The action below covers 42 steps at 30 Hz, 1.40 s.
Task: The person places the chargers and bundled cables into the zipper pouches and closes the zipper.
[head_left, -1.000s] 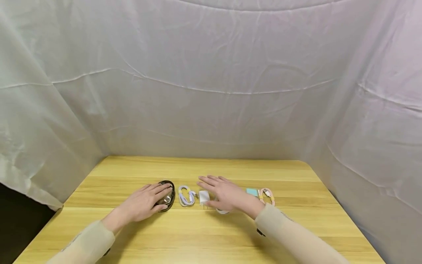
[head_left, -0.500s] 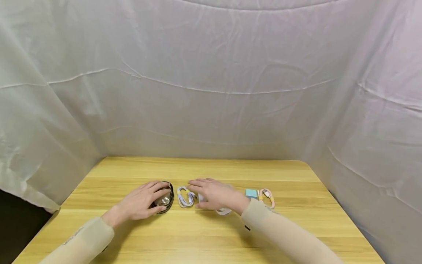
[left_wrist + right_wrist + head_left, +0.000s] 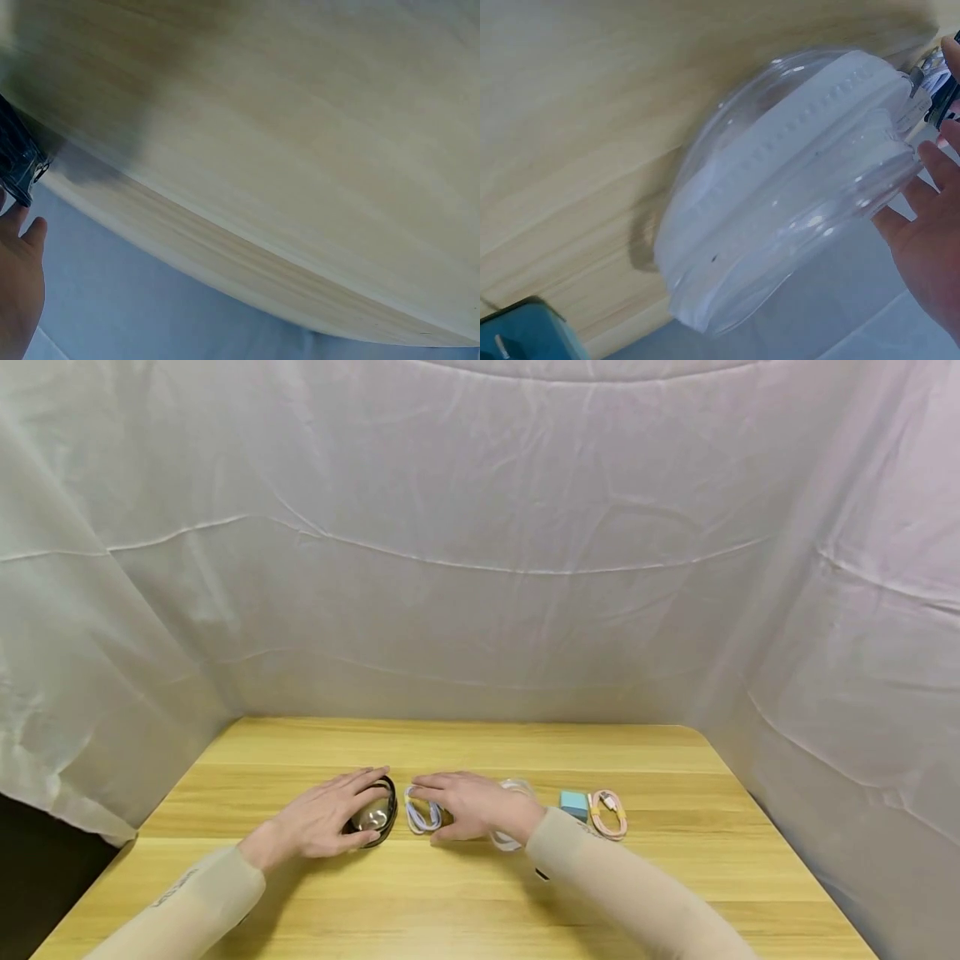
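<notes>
My left hand (image 3: 330, 817) lies flat with straight fingers on a black oval zip case (image 3: 377, 815) at the table's left-middle. In the left wrist view only the case's edge (image 3: 15, 161) and my left hand's (image 3: 19, 289) fingertips show. My right hand (image 3: 468, 806) reaches left, palm down, fingers straight, its tips at a coiled lilac cable (image 3: 420, 810). It covers the spot where a white charger lay, and the charger is hidden. A clear oval case with a white zipper (image 3: 795, 187) sits under the right wrist, beside my right hand's (image 3: 930, 247) open palm.
A teal adapter (image 3: 573, 803) and a coiled pink cable (image 3: 609, 812) lie to the right of my right arm. All of it rests on a light wooden table (image 3: 480, 743). White cloth (image 3: 480, 568) hangs behind and on both sides.
My right hand has slid left across the white charger, which it now hides, until its fingertips reach the lilac cable. The left hand has stayed on the black case.
</notes>
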Available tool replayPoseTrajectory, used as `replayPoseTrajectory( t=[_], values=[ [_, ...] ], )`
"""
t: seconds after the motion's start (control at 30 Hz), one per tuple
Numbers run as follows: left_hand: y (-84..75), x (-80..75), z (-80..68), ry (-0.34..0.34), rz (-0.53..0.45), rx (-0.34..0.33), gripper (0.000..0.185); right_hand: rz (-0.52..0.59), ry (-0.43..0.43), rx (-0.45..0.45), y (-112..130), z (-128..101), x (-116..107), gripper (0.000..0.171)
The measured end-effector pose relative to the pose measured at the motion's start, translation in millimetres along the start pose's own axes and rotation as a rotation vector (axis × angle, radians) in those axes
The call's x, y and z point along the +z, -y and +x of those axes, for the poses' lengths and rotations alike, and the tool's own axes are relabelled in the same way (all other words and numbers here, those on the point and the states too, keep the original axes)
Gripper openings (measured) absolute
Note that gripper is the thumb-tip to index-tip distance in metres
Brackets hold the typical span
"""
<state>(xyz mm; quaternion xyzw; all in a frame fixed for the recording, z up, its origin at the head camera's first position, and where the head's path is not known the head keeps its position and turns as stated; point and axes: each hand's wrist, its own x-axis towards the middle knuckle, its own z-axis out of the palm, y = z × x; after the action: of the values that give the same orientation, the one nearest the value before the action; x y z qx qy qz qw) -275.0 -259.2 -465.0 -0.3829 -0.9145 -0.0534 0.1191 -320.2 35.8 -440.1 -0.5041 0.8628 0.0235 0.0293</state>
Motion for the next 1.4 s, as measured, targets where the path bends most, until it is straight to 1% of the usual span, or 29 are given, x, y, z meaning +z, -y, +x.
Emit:
replayPoseTrajectory(
  t=[0.27,0.5,0.7,0.83,0.93,1.17,1.27,1.4],
  values=[
    [2.0,-1.7,2.4,0.038,-0.050,-0.035,0.057,-0.019,0.013,0.004,4,11,1,0.079],
    [1.2,-3.0,3.6,0.052,-0.068,-0.049,0.059,0.024,0.045,0.029,7,18,0,0.076],
    [-0.2,-4.2,3.6,0.049,-0.080,-0.059,0.064,0.055,0.050,0.036,6,23,-1,0.081],
    [-1.5,-5.2,3.4,0.057,-0.110,-0.080,0.065,0.078,0.053,0.048,4,22,-1,0.084],
    [-2.5,-5.2,4.0,0.063,-0.134,-0.108,0.068,0.095,0.061,0.060,2,20,-1,0.084],
    [-5.1,-6.8,7.5,0.035,-0.213,-0.163,0.071,0.144,0.071,0.076,-2,20,0,0.083],
    [-5.2,-6.9,7.4,0.024,-0.241,-0.173,0.072,0.158,0.067,0.088,-2,21,0,0.083],
    [-5.3,-7.1,6.3,-0.008,-0.270,-0.179,0.074,0.167,0.039,0.106,-1,22,0,0.084]
  ],
)
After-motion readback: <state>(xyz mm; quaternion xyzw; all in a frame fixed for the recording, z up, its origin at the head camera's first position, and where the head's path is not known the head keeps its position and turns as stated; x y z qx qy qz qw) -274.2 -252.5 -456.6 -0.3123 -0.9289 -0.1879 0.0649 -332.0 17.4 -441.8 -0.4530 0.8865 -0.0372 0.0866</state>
